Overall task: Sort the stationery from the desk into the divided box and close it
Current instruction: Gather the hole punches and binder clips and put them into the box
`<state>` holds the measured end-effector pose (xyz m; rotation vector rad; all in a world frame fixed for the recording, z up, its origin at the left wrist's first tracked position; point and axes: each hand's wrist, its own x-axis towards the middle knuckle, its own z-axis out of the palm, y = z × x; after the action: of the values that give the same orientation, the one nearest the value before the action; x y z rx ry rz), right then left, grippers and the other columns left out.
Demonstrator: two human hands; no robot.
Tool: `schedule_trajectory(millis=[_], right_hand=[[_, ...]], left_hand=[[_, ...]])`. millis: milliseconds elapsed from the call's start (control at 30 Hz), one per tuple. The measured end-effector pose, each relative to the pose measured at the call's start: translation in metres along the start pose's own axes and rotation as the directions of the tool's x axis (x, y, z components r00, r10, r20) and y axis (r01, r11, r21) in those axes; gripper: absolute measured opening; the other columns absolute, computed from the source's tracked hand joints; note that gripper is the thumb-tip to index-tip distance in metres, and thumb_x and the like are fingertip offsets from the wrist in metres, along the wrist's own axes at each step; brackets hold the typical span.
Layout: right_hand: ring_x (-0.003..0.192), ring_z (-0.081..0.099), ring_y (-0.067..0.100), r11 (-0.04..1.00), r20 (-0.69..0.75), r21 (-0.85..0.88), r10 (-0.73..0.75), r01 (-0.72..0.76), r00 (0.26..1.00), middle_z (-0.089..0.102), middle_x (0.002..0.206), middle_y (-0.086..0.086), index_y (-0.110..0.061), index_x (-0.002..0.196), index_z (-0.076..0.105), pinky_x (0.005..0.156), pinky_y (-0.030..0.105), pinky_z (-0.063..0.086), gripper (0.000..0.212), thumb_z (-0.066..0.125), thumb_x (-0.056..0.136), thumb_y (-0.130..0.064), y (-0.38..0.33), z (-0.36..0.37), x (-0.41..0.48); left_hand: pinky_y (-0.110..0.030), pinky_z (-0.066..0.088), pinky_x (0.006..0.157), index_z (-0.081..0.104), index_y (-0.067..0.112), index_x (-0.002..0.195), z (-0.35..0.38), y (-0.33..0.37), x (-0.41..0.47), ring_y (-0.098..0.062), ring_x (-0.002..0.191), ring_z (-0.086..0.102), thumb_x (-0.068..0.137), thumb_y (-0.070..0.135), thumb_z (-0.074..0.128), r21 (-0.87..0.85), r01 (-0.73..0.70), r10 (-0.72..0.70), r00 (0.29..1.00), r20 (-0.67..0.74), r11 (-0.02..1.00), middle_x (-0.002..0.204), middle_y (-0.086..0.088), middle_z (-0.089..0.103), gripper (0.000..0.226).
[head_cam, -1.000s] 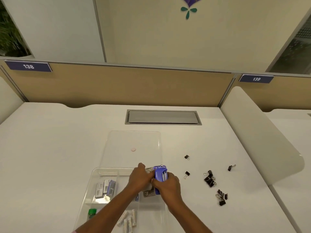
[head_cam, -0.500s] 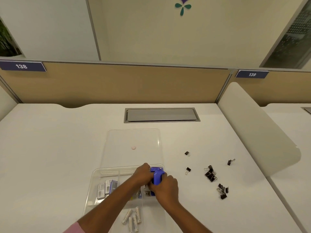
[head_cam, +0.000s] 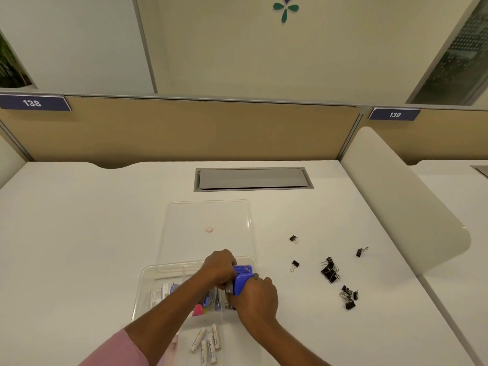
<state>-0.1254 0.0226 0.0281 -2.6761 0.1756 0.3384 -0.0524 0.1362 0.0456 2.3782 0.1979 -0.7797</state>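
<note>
1. fingers (head_cam: pixel 257 278) of the right hand (head_cam: pixel 254 299) were curled around the near end of a blue stapler (head_cam: pixel 241 280), gripping it.
2. left hand (head_cam: pixel 219 266) fingers were wrapped over the stapler's other side, pinching it too.
3. the stapler was held above the far right part of the clear divided box (head_cam: pixel 142 283), whose lid (head_cam: pixel 208 228) lay open flat on the white tabletop (head_cam: pixel 79 233).
4. small staple boxes (head_cam: pixel 161 294) sat in a left compartment; white tubes (head_cam: pixel 207 344) lay in a near one.
5. black binder clips (head_cam: pixel 330 270) were scattered on the tabletop well to the right of the box.
</note>
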Motion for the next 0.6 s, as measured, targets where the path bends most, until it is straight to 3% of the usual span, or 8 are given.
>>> schedule_trajectory(millis=[167, 233, 367, 500, 600], right_hand=[[0.099, 0.053, 0.018, 1.0, 0.004, -0.012, -0.007, 0.007, 1.0, 0.065, 0.112, 0.003, -0.015, 0.126, 0.05, 0.092, 0.03, 0.044, 0.058, 0.063, 0.082, -0.051, -0.001, -0.001, 0.002], [0.107, 0.056, 0.021, 1.0, 0.007, -0.021, -0.017, 0.017, 1.0, 0.065, 0.115, 0.005, -0.012, 0.132, 0.046, 0.094, 0.03, 0.044, 0.064, 0.064, 0.083, -0.049, -0.002, -0.001, 0.002], [0.106, 0.054, 0.02, 0.999, 0.025, -0.035, -0.022, 0.023, 0.999, 0.063, 0.113, 0.006, -0.012, 0.133, 0.045, 0.091, 0.028, 0.043, 0.064, 0.063, 0.084, -0.049, -0.002, -0.002, 0.001], [0.101, 0.055, 0.019, 0.994, 0.008, -0.021, -0.105, 0.106, 0.994, 0.066, 0.109, 0.005, -0.014, 0.124, 0.053, 0.088, 0.027, 0.044, 0.045, 0.058, 0.088, -0.04, 0.002, -0.001, -0.002], [0.09, 0.055, 0.017, 0.989, -0.047, 0.02, -0.144, 0.145, 0.988, 0.067, 0.108, 0.004, -0.012, 0.127, 0.052, 0.084, 0.027, 0.046, 0.048, 0.059, 0.088, -0.039, 0.007, 0.002, -0.004]], left_hand=[[-0.03, 0.061, 0.067, 0.071, 0.011, 0.084, -0.004, 0.001, 0.0, -0.018, 0.058, 0.069, 0.074, 0.017, 0.069, 0.206, -0.022, 0.049, 0.991, -0.124, 0.978, 0.067, -0.003, 0.069, 0.012], [-0.027, 0.06, 0.066, 0.074, 0.013, 0.088, -0.005, -0.001, 0.002, -0.016, 0.059, 0.068, 0.075, 0.018, 0.07, 0.215, -0.036, 0.068, 0.987, -0.145, 0.976, 0.077, -0.004, 0.073, 0.014], [-0.024, 0.055, 0.067, 0.075, 0.015, 0.094, -0.005, -0.007, 0.005, -0.009, 0.054, 0.059, 0.078, 0.017, 0.069, 0.175, -0.078, 0.103, 0.986, -0.134, 0.982, 0.091, -0.003, 0.074, 0.017], [-0.025, 0.054, 0.072, 0.074, 0.015, 0.096, -0.001, -0.017, 0.004, -0.015, 0.075, 0.068, 0.082, 0.017, 0.065, 0.113, -0.111, 0.128, 0.98, -0.151, 0.987, 0.096, -0.002, 0.073, 0.018], [-0.022, 0.055, 0.064, 0.073, 0.012, 0.094, 0.003, -0.023, 0.002, -0.012, 0.053, 0.064, 0.087, 0.016, 0.062, -0.009, -0.144, 0.141, 0.978, -0.153, 0.99, 0.093, -0.005, 0.073, 0.013]])
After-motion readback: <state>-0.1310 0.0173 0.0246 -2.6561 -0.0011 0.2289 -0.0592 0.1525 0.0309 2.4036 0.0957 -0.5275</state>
